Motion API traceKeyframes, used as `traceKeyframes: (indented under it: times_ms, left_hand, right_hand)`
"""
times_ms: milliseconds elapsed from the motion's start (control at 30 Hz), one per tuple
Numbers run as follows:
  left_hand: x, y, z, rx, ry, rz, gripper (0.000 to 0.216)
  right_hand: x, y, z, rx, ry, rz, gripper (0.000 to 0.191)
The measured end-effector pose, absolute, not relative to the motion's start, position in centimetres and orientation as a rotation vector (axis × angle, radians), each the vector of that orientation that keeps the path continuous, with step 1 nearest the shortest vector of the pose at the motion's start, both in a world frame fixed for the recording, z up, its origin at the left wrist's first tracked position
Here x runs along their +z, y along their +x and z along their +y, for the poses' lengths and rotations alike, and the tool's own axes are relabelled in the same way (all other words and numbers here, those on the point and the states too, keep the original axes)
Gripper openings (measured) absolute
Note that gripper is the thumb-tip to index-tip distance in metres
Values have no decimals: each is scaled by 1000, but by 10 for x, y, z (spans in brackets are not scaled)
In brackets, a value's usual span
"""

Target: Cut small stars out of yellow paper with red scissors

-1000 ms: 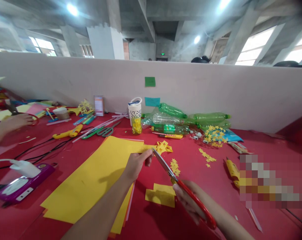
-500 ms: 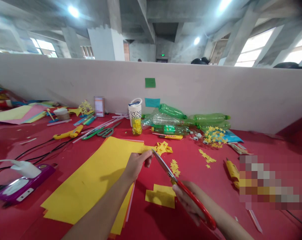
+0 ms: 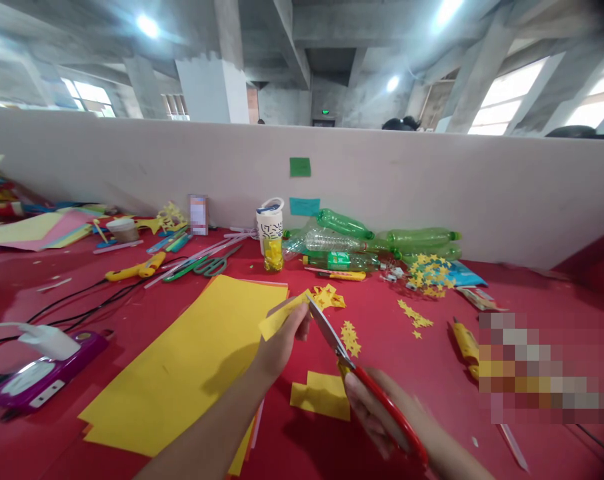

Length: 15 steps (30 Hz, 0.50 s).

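My left hand (image 3: pixel 287 340) pinches a small yellow paper strip (image 3: pixel 281 319) above a stack of large yellow paper sheets (image 3: pixel 182 367). Red-handled scissors (image 3: pixel 355 367) are gripped in my right hand (image 3: pixel 377 407), their blades angled up and left, with the tips at the strip's right end. Whether the blades are slightly parted is hard to tell. On the red table below lie two overlapping yellow paper pieces (image 3: pixel 322 397). Just beyond the blade tips sits a pile of yellow paper scraps (image 3: pixel 329 297), and small yellow stars (image 3: pixel 351 339) lie right of the blades.
Green plastic bottles (image 3: pixel 422 237) and a white cup (image 3: pixel 270 227) line the partition. At left are a purple power strip (image 3: pixel 47 373), a yellow glue gun (image 3: pixel 137 267) and green-handled scissors (image 3: pixel 212 265). A second glue gun (image 3: pixel 466 343) and more stars (image 3: pixel 415 313) lie at right.
The paper strip has turned in my left hand, its free end now swung toward the lower left. My left hand has shifted slightly right and down; the scissors stay near its fingertips.
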<state>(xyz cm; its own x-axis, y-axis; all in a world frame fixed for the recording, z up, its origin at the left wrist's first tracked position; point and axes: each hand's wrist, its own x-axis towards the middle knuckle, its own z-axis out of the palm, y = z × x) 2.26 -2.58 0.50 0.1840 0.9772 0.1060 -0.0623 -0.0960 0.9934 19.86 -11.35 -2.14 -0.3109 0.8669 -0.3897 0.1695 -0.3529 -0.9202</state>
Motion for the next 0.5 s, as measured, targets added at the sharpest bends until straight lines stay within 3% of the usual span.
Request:
traceKeyframes:
  times_ms: [500]
  left_hand:
    - [18,37,-44,1356,1361,1044,40]
  right_hand:
    - [-10,189,-119,1694,-1282,-1341,47]
